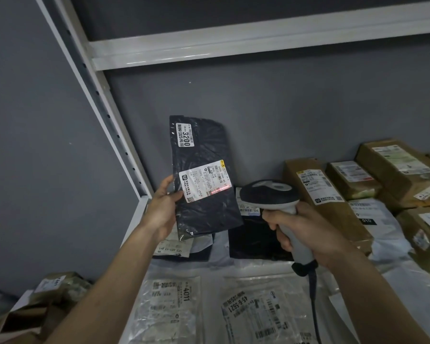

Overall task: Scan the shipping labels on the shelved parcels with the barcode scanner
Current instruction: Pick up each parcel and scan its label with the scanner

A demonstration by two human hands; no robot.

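Black mailer (204,180) pinched upright in left hand (163,209), right hand (305,232) gripping scanner (271,194) beside it, red beam on label (205,181): scan underway; next, reshelve and pick another.

The black parcel (204,180) is crinkled, glossy plastic film bearing a matt white paper shipping label (205,182). The barcode scanner (276,202) is smooth plastic, dark head and pale grey handle. Far right, the boxes (325,192) are matt brown cardboard. The shelf frame (124,135) looks like white painted metal.
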